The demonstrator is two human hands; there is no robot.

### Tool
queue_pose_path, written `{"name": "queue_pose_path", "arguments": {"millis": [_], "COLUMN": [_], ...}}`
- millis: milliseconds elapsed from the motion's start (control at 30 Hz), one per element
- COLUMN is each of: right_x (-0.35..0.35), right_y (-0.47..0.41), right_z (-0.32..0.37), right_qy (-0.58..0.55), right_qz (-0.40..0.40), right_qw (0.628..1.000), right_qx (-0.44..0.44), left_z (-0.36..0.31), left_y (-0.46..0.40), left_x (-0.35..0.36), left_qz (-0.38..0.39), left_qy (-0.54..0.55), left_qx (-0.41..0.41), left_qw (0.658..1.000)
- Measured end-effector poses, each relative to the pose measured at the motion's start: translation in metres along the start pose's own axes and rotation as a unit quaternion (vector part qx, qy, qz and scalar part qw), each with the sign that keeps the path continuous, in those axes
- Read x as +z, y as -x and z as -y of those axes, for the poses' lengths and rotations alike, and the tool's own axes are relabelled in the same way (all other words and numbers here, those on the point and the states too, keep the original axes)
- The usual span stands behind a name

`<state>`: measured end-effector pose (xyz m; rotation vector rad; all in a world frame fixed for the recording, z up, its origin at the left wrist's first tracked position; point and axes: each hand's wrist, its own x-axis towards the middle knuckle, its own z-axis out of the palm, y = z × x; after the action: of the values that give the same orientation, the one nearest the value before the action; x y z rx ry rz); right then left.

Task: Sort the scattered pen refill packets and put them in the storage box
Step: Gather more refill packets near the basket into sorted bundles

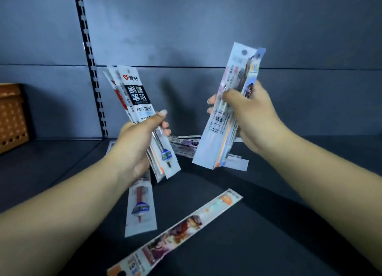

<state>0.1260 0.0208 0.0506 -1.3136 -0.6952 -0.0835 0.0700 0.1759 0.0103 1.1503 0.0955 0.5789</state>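
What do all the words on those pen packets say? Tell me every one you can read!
"爱好" beside a red heart logo: top of the front packet in the left hand.
"刷题笔芯" in white on black: same packet, below.
"GR1...": same packet, the rest blurred.
Barcode digits on the bundle in the right hand: too blurred.
Long picture packet on the shelf: unreadable.
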Motion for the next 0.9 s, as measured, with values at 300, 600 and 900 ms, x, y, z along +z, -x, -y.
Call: {"name": "queue_pose_path", "arguments": {"millis": [300,600,900], "right_x": [0.0,0.041,0.056], "right_y": [0.007,0.003,0.003], "right_z": [0.004,0.008,-0.006], "right_qy": [-0.022,-0.093,-0.071], "right_qz": [0.059,0.12,0.182], "right_qw": [0.998,0.985,0.972], "right_qx": [0.022,0.086,0.13], "left_z": [-0.01,-0.013,-0.014], "left_y": [0.007,0.019,0.018], "left_x": [-0.002,0.004,-0.003], "left_qz": [0.14,0.225,0.204], "left_qy": [-0.017,-0.075,-0.141], "left_qx": [0.004,-0.036,-0.008], "left_qw": [0.99,0.971,0.969]}}
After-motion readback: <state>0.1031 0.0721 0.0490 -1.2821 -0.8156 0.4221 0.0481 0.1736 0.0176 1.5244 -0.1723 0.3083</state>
